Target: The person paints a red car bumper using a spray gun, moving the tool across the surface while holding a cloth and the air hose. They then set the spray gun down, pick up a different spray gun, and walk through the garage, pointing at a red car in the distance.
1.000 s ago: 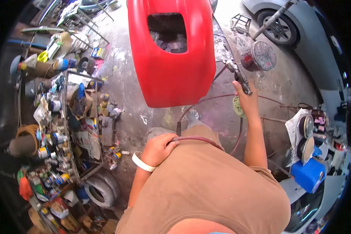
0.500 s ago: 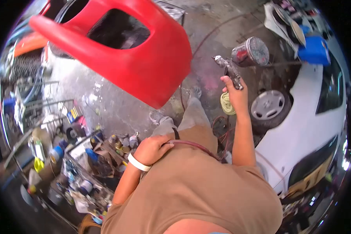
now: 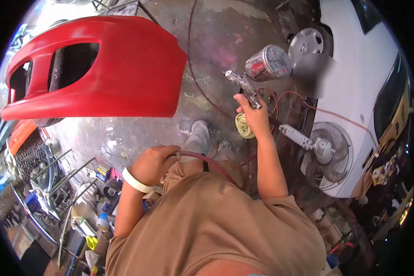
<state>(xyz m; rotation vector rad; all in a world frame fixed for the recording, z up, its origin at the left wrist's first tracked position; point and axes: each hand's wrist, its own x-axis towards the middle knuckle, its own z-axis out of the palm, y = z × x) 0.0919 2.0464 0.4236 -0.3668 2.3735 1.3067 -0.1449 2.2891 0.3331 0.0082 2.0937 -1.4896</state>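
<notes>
Here, at the far left, a red bumper (image 3: 124, 78) stands raised above the stained concrete floor (image 3: 216, 37), its painted face glossy and its openings dark. Below it, a cluttered rack (image 3: 78, 193) of cans and bottles fills the lower left corner.

The left hand (image 3: 152, 163), with a white band (image 3: 134, 181) at the wrist, is curled shut around a dark red hose (image 3: 202, 159) and holds it against the hip. From there the hose runs back across the person's waist.

Further right, the right hand (image 3: 255, 115) is closed around the grip of a spray gun (image 3: 246, 87), with a yellow-green rag (image 3: 244, 125) tucked under the same fingers. The gun is held up in the air, well apart from the bumper. Its paint-smeared cup (image 3: 267, 63) tilts away to the right and its nozzle points up and left. I cannot tell whether a finger rests on the trigger.

A fan (image 3: 329, 154) lies beside a white car (image 3: 359, 69) at the right edge.

By my reading, this is a pause between passes: the gun is carried, not aimed at the panel. Any further spraying would call for bringing the nozzle round to face the bumper squarely. The left hand would need to give the hose enough slack to keep it from dragging against the paint.
</notes>
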